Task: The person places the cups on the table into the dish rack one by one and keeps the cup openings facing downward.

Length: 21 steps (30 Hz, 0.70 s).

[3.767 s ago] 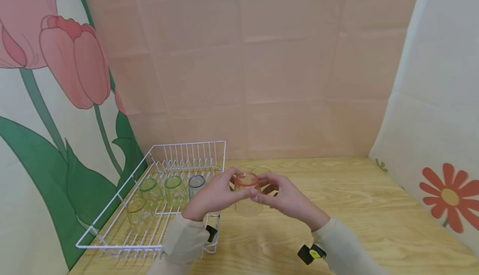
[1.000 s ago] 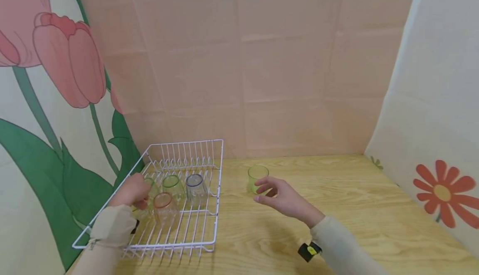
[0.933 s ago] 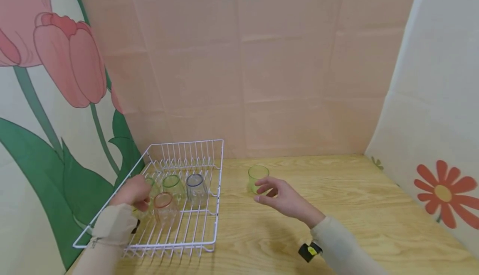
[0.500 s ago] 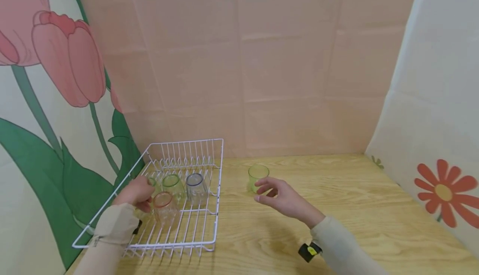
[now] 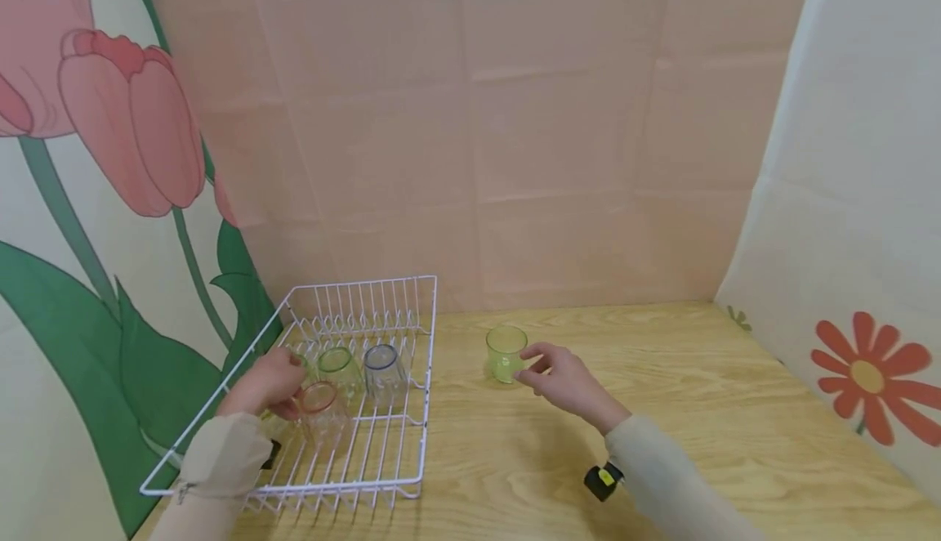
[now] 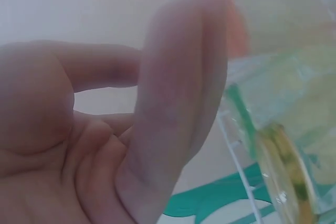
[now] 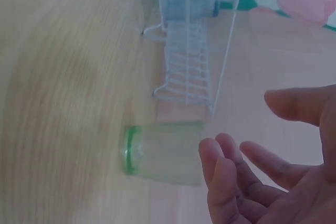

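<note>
My left hand [image 5: 266, 384] is over the dish rack [image 5: 425, 451], fingertips right at an orange-tinted glass [image 5: 325, 425] that stands upside down. In the left wrist view its fingers are bent with nothing between them, and a yellow glass [image 6: 286, 174] shows beside them. That yellow glass is mostly hidden by the hand in the head view. On the table, a light green glass [image 5: 503, 361] stands upright. Loosely curved beside it is my right hand [image 5: 564, 379], its grasp empty and its fingertips close to the glass's upper side.
Behind the orange glass, a green glass [image 5: 340, 371] and a blue-rimmed glass [image 5: 385, 376] stand upside down in the rack. Another green glass [image 5: 304, 365] is partly covered by the left hand. Printed cloths hang behind and at both sides of the wooden table [image 5: 662, 410].
Both hands held the orange glass above the table earlier; it now stands in the rack. Lately the left hand shifted slightly toward it, and the right hand drew slightly rightward from the light green glass.
</note>
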Available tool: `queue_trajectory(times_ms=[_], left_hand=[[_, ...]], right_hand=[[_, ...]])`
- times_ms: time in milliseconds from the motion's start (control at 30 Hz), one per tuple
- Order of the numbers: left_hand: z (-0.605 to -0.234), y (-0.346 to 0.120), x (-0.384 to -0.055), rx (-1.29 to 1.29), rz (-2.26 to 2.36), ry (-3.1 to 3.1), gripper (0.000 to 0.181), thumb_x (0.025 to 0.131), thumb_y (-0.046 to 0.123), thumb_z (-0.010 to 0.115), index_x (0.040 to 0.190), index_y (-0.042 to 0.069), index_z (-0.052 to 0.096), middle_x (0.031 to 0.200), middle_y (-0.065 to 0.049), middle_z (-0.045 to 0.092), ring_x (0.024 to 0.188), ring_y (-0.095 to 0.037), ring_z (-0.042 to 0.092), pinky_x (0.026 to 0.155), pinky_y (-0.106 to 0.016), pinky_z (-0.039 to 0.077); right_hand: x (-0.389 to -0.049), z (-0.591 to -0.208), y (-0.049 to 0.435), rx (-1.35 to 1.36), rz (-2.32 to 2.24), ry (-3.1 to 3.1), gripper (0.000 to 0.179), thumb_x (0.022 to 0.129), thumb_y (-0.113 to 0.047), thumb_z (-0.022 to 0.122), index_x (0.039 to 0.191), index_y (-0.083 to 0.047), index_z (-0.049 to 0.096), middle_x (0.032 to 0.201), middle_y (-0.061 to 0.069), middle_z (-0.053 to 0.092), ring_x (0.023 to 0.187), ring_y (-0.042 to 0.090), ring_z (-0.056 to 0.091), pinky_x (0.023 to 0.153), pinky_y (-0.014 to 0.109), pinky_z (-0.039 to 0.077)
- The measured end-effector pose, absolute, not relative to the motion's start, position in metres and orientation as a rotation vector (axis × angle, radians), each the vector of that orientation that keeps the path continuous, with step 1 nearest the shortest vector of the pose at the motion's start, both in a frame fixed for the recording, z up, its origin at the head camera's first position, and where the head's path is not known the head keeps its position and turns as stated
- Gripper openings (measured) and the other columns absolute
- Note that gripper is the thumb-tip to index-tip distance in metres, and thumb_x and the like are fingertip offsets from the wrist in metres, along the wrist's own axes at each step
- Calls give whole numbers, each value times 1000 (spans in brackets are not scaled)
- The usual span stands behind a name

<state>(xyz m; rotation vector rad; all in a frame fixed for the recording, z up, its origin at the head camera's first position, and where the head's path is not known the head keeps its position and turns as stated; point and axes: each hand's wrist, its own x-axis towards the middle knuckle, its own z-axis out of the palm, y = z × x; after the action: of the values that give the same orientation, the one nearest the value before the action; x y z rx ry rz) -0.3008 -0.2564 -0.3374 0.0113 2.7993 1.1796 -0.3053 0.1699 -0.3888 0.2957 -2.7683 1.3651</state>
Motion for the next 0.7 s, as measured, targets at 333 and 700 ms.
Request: queue_trajectory(times_ms=[333,700], left_hand=[[-326,-217,-282,165,1147,2889,36,94,5,48,124,-14,48,59,-6,54,42,-12,51,43,-27,49],[-312,-160,-273,344,968,3004,26,91,15,60,112,-1,64,76,-6,64,60,-16,57,56,-31,49]], right_hand=[[-336,-405,178,84,1336,-2813,49,96,-34,65,131,-1,55,103,15,67,79,27,66,61,36,54],[-353,-409,173,42,1372,-2823,61,100,-39,57,142,1,41,109,18,65,83,31,66,60,32,50]])
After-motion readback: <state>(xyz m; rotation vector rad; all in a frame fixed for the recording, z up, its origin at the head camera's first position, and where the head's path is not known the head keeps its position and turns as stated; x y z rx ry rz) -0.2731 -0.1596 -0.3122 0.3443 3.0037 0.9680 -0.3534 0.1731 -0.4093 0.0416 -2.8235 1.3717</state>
